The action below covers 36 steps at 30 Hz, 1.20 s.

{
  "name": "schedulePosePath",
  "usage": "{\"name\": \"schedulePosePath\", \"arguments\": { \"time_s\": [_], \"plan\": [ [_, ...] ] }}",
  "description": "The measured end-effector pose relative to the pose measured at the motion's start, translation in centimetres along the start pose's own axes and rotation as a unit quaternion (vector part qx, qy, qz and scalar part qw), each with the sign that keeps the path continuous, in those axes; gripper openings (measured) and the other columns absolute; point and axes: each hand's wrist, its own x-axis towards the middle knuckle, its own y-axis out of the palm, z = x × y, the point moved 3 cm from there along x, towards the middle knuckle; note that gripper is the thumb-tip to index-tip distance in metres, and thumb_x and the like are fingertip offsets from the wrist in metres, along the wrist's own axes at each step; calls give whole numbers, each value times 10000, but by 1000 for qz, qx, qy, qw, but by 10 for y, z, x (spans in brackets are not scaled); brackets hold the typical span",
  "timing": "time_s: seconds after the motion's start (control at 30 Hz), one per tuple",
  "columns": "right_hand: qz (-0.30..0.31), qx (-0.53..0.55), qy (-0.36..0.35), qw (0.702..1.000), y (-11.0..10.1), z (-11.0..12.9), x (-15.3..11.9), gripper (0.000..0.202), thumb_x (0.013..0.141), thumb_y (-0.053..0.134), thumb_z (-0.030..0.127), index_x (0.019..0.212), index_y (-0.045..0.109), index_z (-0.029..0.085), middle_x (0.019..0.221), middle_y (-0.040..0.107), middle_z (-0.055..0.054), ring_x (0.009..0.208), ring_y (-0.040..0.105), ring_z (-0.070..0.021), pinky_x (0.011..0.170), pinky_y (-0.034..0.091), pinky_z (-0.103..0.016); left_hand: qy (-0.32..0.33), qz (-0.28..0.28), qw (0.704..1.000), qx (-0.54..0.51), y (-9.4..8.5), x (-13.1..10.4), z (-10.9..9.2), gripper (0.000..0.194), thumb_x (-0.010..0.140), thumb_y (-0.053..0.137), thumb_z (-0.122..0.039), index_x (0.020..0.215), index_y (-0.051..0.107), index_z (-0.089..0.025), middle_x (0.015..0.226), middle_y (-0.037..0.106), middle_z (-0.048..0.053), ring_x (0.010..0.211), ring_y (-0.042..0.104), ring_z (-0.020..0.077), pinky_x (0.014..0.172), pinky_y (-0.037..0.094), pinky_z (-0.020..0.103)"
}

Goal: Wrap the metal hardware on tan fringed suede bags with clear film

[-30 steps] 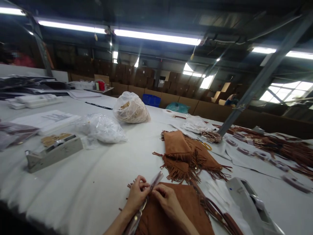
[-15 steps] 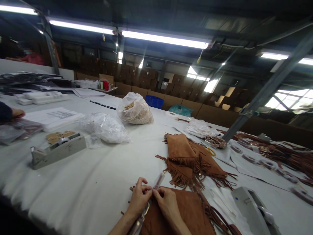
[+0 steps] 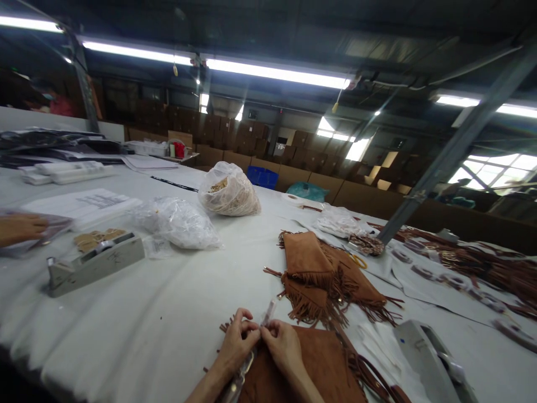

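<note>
My left hand [image 3: 235, 342] and my right hand [image 3: 284, 348] meet at the front middle, both closed in a pinch. Between the fingertips they grip a narrow clear plastic sleeve [image 3: 268, 312]. Its upper end sticks out beyond my fingers; below, a shiny, partly transparent stretch [image 3: 240, 376] runs under my left wrist, its contents hard to make out. Beneath the hands lies a brown suede fringed bag [image 3: 310, 364], with a brown strap [image 3: 373, 378] at its right. Just beyond, more brown fringed bags [image 3: 308, 254] are piled on the table.
Tape dispensers stand at left [image 3: 98, 266] and right [image 3: 436, 364]. Plastic bags [image 3: 180, 221] and a filled sack [image 3: 230, 190] sit across the white table [image 3: 168, 336]. Yellow-handled scissors [image 3: 359, 261] lie by the bags. A co-worker's hand [image 3: 20, 228] is at the left edge.
My hands keep their pinch on the sleeve, with only slight finger movement. At the left, the co-worker's hand has reached further in over a clear bag. The view has shifted slightly.
</note>
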Motion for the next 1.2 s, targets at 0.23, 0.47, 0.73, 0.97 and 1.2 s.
{"name": "schedulePosePath", "arguments": {
  "time_s": [0.23,0.47,0.73,0.97,1.2],
  "plan": [
    [3,16,-41,999,-1,-2,-3,293,748,562,389,558,554,166,520,560,7,529,504,-135,505,277,-221,-22,22,999,-34,5,9,7,251,750,577,-369,854,410,-214,590,603,-43,541,544,139,556,402,240],
    [18,44,-78,996,1,-7,0,285,777,529,380,602,581,160,552,576,-1,564,519,-142,513,310,-212,0,33,996,78,1,13,7,190,764,531,-354,759,603,-178,704,641,24,696,581,191,675,436,293],
    [22,81,-87,993,0,-13,0,273,758,542,356,574,556,154,531,524,22,562,476,-127,521,308,-209,47,106,986,119,-1,6,-5,173,743,565,-294,860,651,-200,885,645,37,870,558,206,807,408,295],
    [95,162,-101,977,-3,-6,4,319,760,529,395,551,535,154,539,478,33,552,427,-113,518,314,-207,2,101,988,116,-2,8,2,179,748,570,-357,738,595,-180,677,561,-13,686,491,165,650,369,265],
    [119,200,-101,967,-1,-9,20,253,704,568,343,546,584,147,512,509,22,550,441,-125,516,329,-212,12,81,993,89,-2,10,-8,165,730,599,-332,661,616,-183,648,543,-7,663,474,157,626,358,263]
  ]
}}
